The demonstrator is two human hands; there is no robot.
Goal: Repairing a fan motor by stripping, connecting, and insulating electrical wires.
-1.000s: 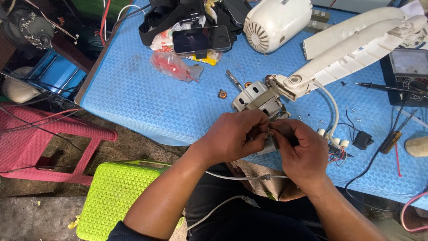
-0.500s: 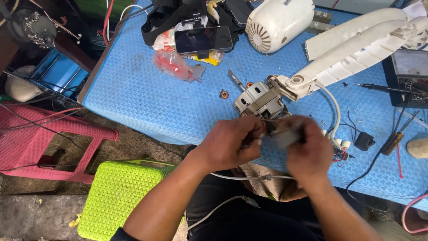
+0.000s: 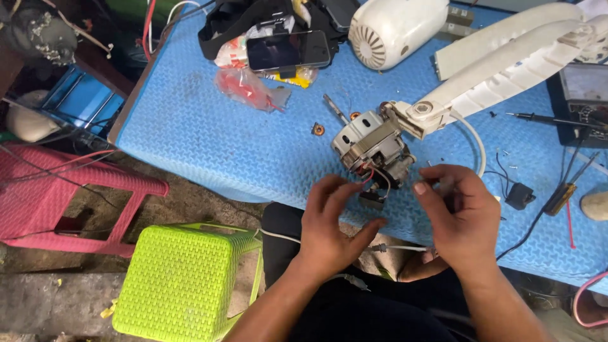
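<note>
Small metal motor (image 3: 372, 147) with bare steel laminations sits at the near edge of the blue textured foam tabletop (image 3: 209, 152), still joined to a white ribbed plastic arm (image 3: 506, 63). Left hand (image 3: 332, 225): fingers spread apart, tips at the red and black leads (image 3: 369, 179) under the motor, clamped on nothing. Right hand (image 3: 459, 218): fingers curled just right of the motor; can't tell if it holds anything. Copper washer (image 3: 318, 129) lies loose left of the motor. Lime woven-pattern plastic stool (image 3: 183, 278) below.
</note>
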